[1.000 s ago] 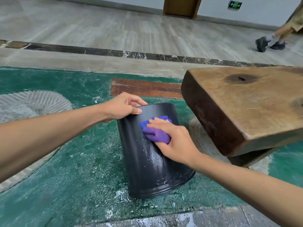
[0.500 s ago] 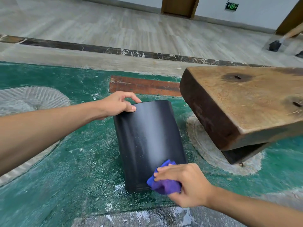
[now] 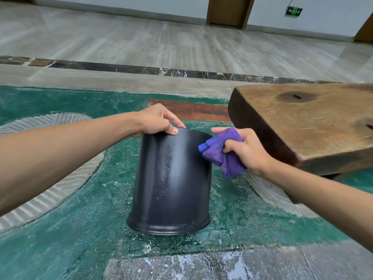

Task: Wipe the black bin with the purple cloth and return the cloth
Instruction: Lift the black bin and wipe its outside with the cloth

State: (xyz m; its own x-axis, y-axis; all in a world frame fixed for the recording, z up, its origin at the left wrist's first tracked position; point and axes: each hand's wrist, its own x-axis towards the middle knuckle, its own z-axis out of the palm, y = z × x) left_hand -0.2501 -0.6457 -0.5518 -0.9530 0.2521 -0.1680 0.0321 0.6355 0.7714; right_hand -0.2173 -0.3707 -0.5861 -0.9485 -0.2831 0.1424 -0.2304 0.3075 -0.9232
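I'm gripping bin (image 3: 171, 184) edge w/ left hand (image 3: 156, 121); right hand (image 3: 245, 150) clutching cloth (image 3: 220, 152) beside its wall.

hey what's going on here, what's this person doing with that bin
A person is cleaning a black bin that stands upside down on a green, speckled floor. Their left hand grips the bin's upper edge to steady it, while the right hand holds a bunched purple cloth at the bin's upper right side. Pale specks show on its wall. A thick wooden slab sits just to the right.
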